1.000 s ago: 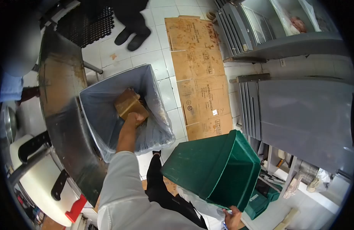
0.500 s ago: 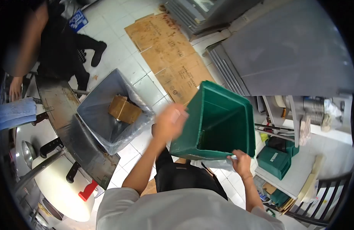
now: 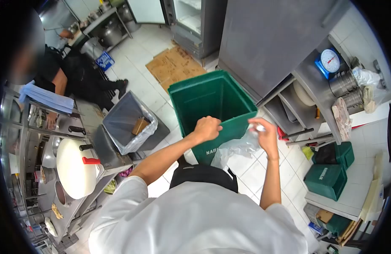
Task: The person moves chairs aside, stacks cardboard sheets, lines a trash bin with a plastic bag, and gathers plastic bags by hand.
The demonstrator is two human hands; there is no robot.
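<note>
A large green bin stands upright in front of me, its inside bare where I can see it. My left hand is closed over the bin's near rim. Just right of that rim, my right hand pinches the top of a clear plastic bag. The bag hangs crumpled beside the bin's near side, partly covering the white lettering there. What lies under my curled left fingers is hidden.
To the left, a grey bin with a clear liner holds a cardboard box. Flattened cardboard lies on the floor beyond. A co-worker is at the steel counter, where knives rest near a white round board. Smaller green bins sit right.
My left hand has moved right onto the near rim. My right hand has come off the rim with the plastic bag. The green bin has turned more upright, and my view has lifted.
</note>
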